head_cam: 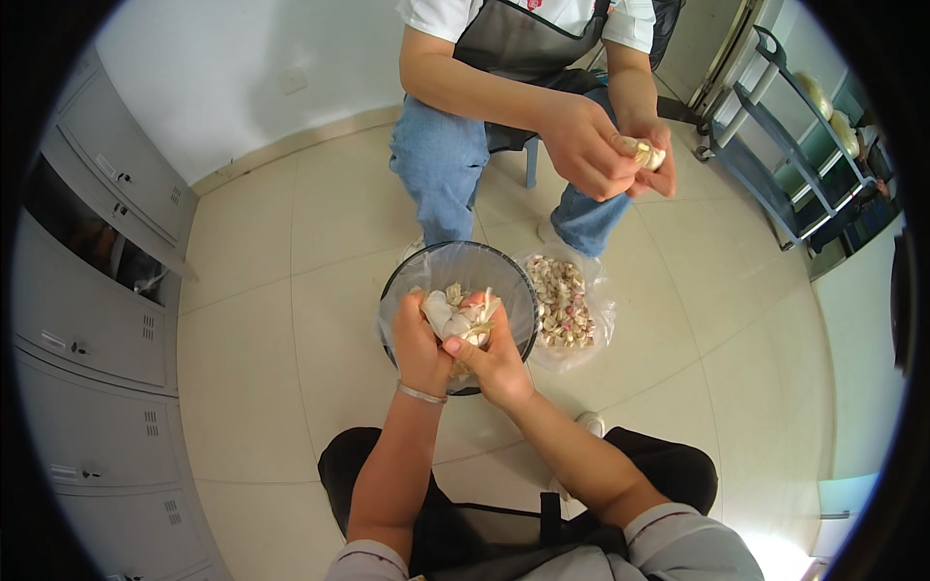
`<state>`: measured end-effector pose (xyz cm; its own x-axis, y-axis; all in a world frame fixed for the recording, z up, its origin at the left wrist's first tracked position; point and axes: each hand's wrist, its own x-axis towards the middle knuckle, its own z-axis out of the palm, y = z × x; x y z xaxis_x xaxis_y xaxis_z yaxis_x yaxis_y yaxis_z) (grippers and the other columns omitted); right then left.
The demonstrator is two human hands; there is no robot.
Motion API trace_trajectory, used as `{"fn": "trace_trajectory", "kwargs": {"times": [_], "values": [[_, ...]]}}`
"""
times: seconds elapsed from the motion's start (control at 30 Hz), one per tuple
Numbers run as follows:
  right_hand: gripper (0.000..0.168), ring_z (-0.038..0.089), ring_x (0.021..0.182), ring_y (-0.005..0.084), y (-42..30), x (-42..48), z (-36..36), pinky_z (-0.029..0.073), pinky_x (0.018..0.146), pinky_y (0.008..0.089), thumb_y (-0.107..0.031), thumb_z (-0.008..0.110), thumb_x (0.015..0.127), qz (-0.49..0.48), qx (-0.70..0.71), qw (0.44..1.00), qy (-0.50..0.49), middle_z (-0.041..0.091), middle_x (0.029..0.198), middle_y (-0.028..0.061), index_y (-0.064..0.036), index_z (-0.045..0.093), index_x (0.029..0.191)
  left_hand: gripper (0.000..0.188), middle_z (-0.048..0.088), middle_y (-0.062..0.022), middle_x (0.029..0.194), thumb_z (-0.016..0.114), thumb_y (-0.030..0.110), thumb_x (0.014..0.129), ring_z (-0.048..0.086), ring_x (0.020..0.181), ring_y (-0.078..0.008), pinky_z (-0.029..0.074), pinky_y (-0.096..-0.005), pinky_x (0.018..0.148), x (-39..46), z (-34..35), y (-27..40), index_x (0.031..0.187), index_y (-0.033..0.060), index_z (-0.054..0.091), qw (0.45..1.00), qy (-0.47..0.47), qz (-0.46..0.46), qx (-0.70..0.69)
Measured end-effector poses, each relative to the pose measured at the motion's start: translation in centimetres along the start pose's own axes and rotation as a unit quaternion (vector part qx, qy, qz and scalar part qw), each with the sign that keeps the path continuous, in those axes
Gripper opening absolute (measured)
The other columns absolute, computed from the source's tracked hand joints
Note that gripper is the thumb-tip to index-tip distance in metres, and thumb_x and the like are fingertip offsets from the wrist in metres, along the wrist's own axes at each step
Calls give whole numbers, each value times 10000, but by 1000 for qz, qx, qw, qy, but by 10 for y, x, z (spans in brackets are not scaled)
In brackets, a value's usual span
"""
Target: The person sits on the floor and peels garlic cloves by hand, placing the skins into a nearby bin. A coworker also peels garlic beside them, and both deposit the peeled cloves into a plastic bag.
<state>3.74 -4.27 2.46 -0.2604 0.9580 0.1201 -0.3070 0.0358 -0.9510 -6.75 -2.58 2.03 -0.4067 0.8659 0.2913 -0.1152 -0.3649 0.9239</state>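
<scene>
Both my hands grip a garlic bulb whose white papery skin is partly peeled loose. My left hand holds the bulb and its loose skin from the left, and my right hand presses its thumb against the front. Directly below them is a round black-rimmed bin lined with a clear plastic bag, with scraps of garlic skin inside. Right beside the bin, a clear plastic bag lies spread on the floor, filled with separated garlic cloves, some pinkish.
Across from me, a seated person in a dark apron holds another garlic bulb in both hands. Grey metal lockers line the left side, one compartment open. A wheeled utility cart stands at the upper right on the tiled floor.
</scene>
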Motion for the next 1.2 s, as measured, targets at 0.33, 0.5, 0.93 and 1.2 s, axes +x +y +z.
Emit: {"fn": "trace_trajectory", "kwargs": {"times": [0.33, 0.5, 0.93, 1.2], "values": [[390, 517, 856, 142, -20, 24, -14, 402, 686, 261, -125, 573, 880, 146, 291, 945, 18, 527, 1014, 42, -129, 367, 1211, 302, 562, -39, 845, 382, 303, 970, 514, 739, -129, 406, -261, 632, 3, 17, 10, 935, 42, 530, 975, -53, -116, -184], [443, 509, 859, 104, -17, 30, -37, 403, 685, 250, -32, 594, 799, 146, 413, 892, -114, 527, 1027, 53, -107, 393, 1187, 288, 350, 21, 603, 409, 285, 974, 434, 576, -114, 369, -240, 538, 21, -2, -14, 733, 131, 385, 740, -93, -269, -610], [630, 490, 1110, 333, -21, 43, -47, 397, 925, 382, -85, 642, 725, 2, -283, 959, -14, 497, 1168, 185, -42, 324, 1267, 188, 571, -122, 1124, 500, 139, 909, 535, 1032, -241, 405, -344, 907, 26, 20, -13, 998, 2, 594, 956, -227, 122, 144], [577, 450, 1176, 350, -8, 33, -42, 384, 960, 370, 41, 530, 747, -46, -333, 939, -78, 436, 1239, 204, -18, 285, 1267, 251, 552, -59, 858, 432, 225, 964, 518, 782, -129, 445, -277, 738, 17, 22, -24, 845, 22, 516, 913, 24, -275, -300]]}}
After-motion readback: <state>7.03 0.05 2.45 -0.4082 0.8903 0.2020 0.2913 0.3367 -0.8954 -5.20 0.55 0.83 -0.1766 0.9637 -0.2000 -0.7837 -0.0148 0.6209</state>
